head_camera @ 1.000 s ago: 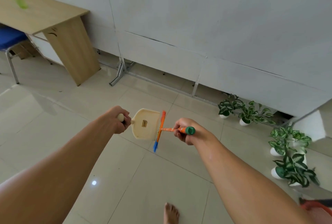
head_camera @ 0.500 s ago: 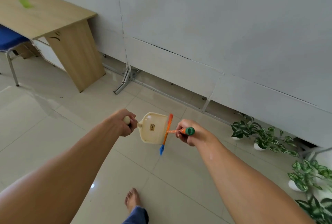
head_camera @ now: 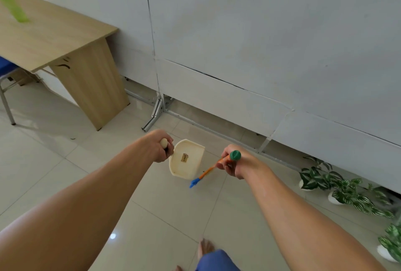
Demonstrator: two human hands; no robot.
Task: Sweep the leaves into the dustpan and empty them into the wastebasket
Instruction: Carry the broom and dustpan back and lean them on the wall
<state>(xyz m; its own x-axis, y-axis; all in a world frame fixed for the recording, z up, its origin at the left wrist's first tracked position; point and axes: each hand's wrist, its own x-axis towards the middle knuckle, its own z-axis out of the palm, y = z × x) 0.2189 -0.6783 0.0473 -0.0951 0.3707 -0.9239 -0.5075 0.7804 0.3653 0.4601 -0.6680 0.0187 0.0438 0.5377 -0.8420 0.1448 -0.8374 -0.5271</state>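
Note:
My left hand (head_camera: pixel 159 148) grips the handle of a cream dustpan (head_camera: pixel 187 159), which hangs above the tiled floor with its pan facing me. The pan looks bare apart from a small label. My right hand (head_camera: pixel 233 163) is closed around the green-capped end of an orange broom (head_camera: pixel 209 170) whose blue bristle tip points down and left, just beside the pan's lower right edge. No leaves or wastebasket show in the head view.
A wooden desk (head_camera: pixel 54 38) stands at the left with a green object on it and a blue chair (head_camera: pixel 5 75) beneath. White wall panels on metal feet (head_camera: pixel 155 114) run behind. Potted plants (head_camera: pixel 338 190) line the right. My bare foot (head_camera: pixel 205 246) is below.
The view has swung left, so the plants slid toward the right edge and the desk came closer. The broom head turned from crossing the pan's mouth to pointing down beside it.

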